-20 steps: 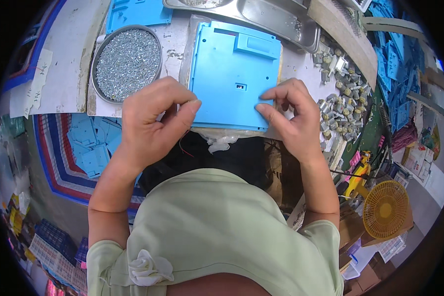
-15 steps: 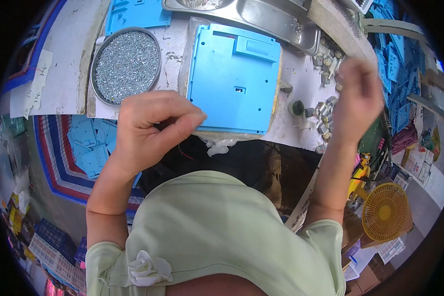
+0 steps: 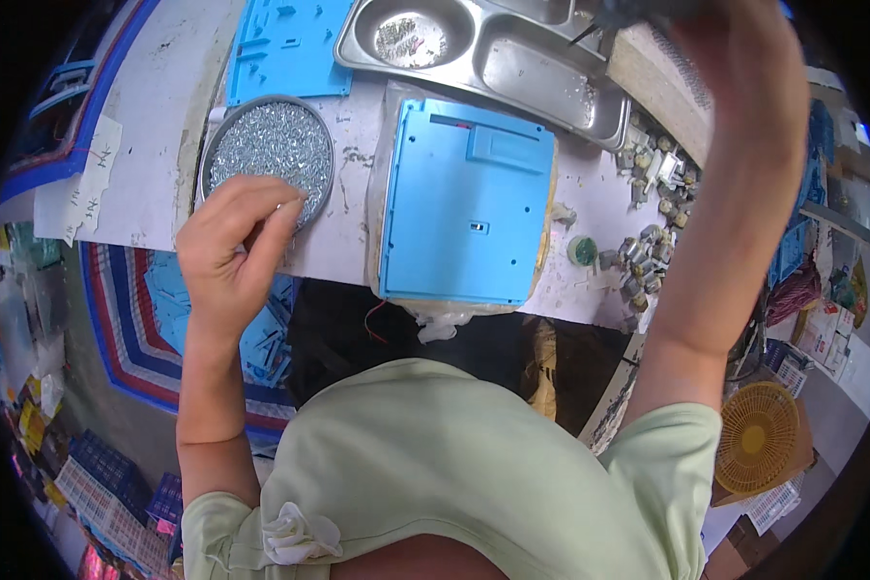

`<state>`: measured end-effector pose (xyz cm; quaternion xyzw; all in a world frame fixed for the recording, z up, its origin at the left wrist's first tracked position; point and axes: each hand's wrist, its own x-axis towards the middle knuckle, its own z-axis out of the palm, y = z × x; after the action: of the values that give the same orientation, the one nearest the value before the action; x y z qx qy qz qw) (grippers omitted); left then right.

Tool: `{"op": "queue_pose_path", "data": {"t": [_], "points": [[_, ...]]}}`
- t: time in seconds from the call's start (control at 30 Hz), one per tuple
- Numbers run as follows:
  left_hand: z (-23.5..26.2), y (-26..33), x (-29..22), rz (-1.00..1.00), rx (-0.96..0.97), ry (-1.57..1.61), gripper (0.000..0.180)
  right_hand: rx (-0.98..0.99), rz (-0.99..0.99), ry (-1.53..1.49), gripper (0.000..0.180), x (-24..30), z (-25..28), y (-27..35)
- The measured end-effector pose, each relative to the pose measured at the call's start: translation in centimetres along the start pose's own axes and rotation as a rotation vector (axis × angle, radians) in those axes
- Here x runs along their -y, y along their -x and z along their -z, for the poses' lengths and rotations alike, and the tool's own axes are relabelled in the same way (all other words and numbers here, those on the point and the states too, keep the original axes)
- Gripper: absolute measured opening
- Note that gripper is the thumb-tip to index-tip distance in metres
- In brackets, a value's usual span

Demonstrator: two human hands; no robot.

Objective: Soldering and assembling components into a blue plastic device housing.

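My left hand (image 3: pixel 234 253) is closed in a pinch at the near rim of a round metal dish (image 3: pixel 206 174) full of small silvery screws (image 3: pixel 273 145). A tiny shiny screw (image 3: pixel 280 205) shows at its fingertips. At the upper right, my right hand (image 3: pixel 744 58) is wrapped round a dark power screwdriver (image 3: pixel 638 12), partly cut off by the picture's edge, its thin bit pointing left over the steel tray. Between the hands, a blue plastic panel (image 3: pixel 454 217) lies on a plastic-wrapped pad; it has a raised block and a small slot.
Behind the panel stands a compartmented steel tray (image 3: pixel 469 63) with small metal bits. Another blue panel (image 3: pixel 290 58) lies beyond the dish. Small metal parts (image 3: pixel 643 256) and a green tape roll (image 3: pixel 582 250) sit right of the panel. Blue pieces (image 3: pixel 169 300) fill a striped bag below left.
My left hand has moved left from beside the panel to the screw dish. My right hand has reached up and forward and now grips the screwdriver. The view has shifted slightly.
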<state>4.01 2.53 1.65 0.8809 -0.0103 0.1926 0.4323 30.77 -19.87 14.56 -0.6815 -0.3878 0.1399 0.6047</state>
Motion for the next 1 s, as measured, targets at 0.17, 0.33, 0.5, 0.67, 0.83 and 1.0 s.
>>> {"op": "queue_pose_path", "data": {"t": [0.17,0.33,0.5,0.67,0.83,1.0], "points": [[-2.1,-0.5,-2.3,0.177,0.121,0.294,0.013,-0.221,0.199,-0.381,0.046,-5.4,-3.2,8.3],[-4.7,-2.5,-3.2,-0.089,0.092,0.141,0.016,-0.270,0.277,-0.338,0.040,-7.1,-3.5,8.3],[-5.3,-3.9,-3.1,-0.133,0.078,0.051,0.018,-0.214,0.253,-0.303,0.033,-8.4,-4.0,8.1],[-5.9,-4.6,-2.3,-0.115,0.046,0.070,0.018,-0.217,0.277,-0.307,0.033,-8.1,-3.5,8.1],[-6.9,-5.9,-2.7,-0.096,0.047,0.191,0.014,-0.137,0.356,-0.420,0.036,-5.8,-2.4,8.1],[-7.7,-6.9,-3.3,-0.145,0.088,0.218,0.013,-0.117,0.336,-0.466,0.040,-5.9,-3.1,8.3]]}}
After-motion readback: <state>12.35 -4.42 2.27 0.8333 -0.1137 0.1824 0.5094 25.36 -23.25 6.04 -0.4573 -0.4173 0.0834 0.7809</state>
